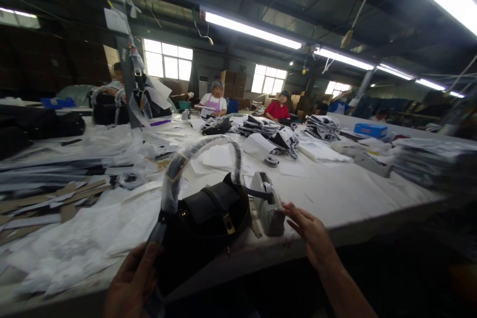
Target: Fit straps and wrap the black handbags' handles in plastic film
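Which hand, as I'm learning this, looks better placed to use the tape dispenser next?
Probably the right hand: its fingers are at the dispenser, apparently holding nothing; the left hand holds a strap on the other side of the bag.

Readable text: none | blue box (377, 131): red marking, illegible

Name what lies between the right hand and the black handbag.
Head view: the grey tape dispenser, close by the right hand, then a tan strip beside the black handbag.
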### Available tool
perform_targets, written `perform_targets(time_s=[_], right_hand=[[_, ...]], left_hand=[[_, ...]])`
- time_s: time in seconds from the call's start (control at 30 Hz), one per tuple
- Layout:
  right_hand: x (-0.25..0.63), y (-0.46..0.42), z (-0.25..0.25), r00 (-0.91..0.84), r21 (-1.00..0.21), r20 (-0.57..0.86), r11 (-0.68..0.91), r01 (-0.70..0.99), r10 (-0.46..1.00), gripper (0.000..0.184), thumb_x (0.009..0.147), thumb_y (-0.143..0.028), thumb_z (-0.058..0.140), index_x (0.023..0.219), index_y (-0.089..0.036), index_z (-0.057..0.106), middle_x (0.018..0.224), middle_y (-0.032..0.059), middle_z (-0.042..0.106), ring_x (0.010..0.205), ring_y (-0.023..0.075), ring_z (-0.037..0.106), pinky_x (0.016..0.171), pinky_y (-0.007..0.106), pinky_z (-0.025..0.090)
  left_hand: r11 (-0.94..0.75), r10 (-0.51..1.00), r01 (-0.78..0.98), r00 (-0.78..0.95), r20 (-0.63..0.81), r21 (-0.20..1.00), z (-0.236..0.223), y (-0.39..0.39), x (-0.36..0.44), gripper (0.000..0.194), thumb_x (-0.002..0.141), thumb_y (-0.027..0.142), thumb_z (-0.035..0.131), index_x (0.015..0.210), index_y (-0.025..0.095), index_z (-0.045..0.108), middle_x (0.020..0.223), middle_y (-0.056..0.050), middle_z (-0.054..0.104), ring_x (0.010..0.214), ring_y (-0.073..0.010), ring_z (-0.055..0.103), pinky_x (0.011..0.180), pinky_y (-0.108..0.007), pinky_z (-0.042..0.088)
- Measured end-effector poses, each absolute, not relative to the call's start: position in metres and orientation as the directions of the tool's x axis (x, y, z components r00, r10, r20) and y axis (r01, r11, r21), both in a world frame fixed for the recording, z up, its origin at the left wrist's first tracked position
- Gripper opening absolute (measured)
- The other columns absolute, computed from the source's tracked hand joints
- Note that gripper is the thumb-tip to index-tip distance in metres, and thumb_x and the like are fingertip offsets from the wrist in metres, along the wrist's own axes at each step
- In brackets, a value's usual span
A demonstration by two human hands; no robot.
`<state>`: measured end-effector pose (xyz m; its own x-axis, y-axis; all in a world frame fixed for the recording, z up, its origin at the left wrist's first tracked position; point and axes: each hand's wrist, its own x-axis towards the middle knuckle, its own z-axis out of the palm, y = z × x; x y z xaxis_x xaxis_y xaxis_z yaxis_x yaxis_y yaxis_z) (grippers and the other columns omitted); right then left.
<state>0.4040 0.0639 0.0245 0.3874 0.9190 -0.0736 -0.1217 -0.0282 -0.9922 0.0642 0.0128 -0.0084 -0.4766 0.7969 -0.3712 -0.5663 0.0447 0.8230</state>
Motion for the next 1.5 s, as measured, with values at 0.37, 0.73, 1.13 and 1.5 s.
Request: perform_targets(time_s=[0.37, 0.73, 1.13, 1.5], right_hand=[[0.392, 0.053, -0.062, 0.498, -0.979, -0.13, -0.032, -0.201, 0.858, 0.049, 0.048, -0.052, 0.091, 0.079, -0.016, 0.078, 0.068, 0.0035, 0.075, 0.05, 0.0093, 0.054, 0.049, 0.019, 0.046], [0.24, 0.009, 0.015, -0.241, -0.987, 0.121, 0.091, -0.133, 0.963, 0.031, 0.081, -0.048, 0.073, 0.076, -0.018, 0.075, 0.061, 0.0036, 0.07, 0.049, 0.0111, 0.056, 0.051, 0.02, 0.045], [0.15, 0.041, 0.032, -0.178, -0.989, 0.075, 0.096, 0.116, 0.981, 0.043, 0.082, -0.05, 0.068, 0.058, -0.014, 0.066, 0.047, 0.0, 0.058, 0.038, 0.0088, 0.05, 0.039, 0.018, 0.035], [0.17, 0.038, 0.029, -0.361, -0.982, 0.024, 0.09, 0.169, 0.932, 0.028, 0.086, -0.041, 0.063, 0.079, -0.016, 0.075, 0.07, 0.0044, 0.074, 0.045, 0.0102, 0.059, 0.044, 0.017, 0.04]], left_hand=[[0.11, 0.873, -0.353, -0.412, -0.26, 0.929, -0.001, 0.007, 0.049, 0.051, 0.054, 0.052, 0.088, 0.091, 0.022, 0.07, 0.073, 0.006, 0.069, 0.049, -0.0058, 0.053, 0.043, -0.011, 0.043], [-0.036, 0.929, 0.011, -0.369, 0.038, 0.999, 0.005, 0.007, 0.035, 0.032, 0.073, 0.05, 0.075, 0.083, 0.019, 0.071, 0.078, -0.001, 0.072, 0.081, -0.0204, 0.064, 0.071, -0.024, 0.048], [-0.166, 0.941, 0.054, -0.289, 0.174, 0.985, -0.001, 0.007, 0.022, 0.023, 0.081, 0.041, 0.07, 0.084, 0.018, 0.07, 0.081, -0.002, 0.072, 0.083, -0.0211, 0.064, 0.078, -0.028, 0.047], [-0.121, 0.959, 0.022, -0.255, 0.123, 0.992, 0.002, 0.004, 0.02, 0.025, 0.08, 0.042, 0.07, 0.086, 0.018, 0.071, 0.083, -0.002, 0.074, 0.085, -0.0214, 0.065, 0.079, -0.027, 0.047]])
